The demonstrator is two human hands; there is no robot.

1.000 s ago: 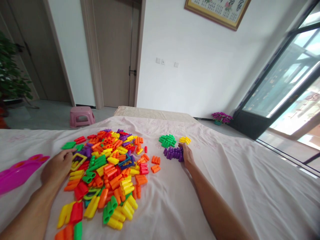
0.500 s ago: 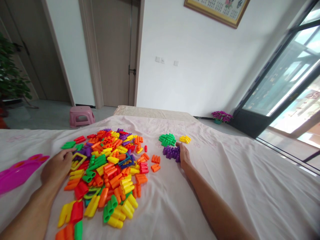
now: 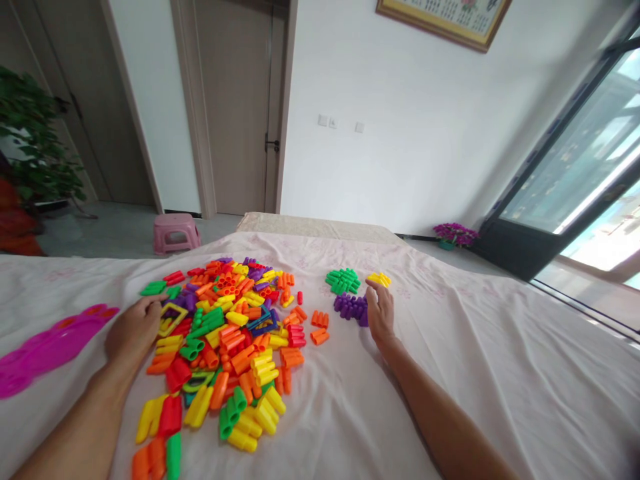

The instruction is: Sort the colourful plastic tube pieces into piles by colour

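Observation:
My left hand point(image 3: 134, 325) lies at the left edge of a large pile of plastic building pieces point(image 3: 240, 313) in red, orange, yellow, green and purple. Its fingers curl inward beside a yellow frame-shaped piece point(image 3: 173, 320); whatever they may hold is hidden. On the right, my right hand point(image 3: 382, 313) stands on its edge with fingers apart. Its palm side is against or very close to a cluster of purple pieces point(image 3: 350, 307). Just beyond are a cluster of green pieces point(image 3: 343, 281) and a small yellow group point(image 3: 379, 279), partly behind my fingertips.
Two orange pieces point(image 3: 320, 319) lie between the pile and the purple cluster. A bright pink plastic tray-like item point(image 3: 60, 347) is at the left. The pale cloth point(image 3: 345, 407) is wrinkled. Beyond it stand a pink stool point(image 3: 176, 233) and a pot of purple flowers point(image 3: 455, 235).
The view has turned slightly left, so everything sits farther right. My right hand's fingers have spread a little beside the purple cluster. My left hand keeps its place by the pile.

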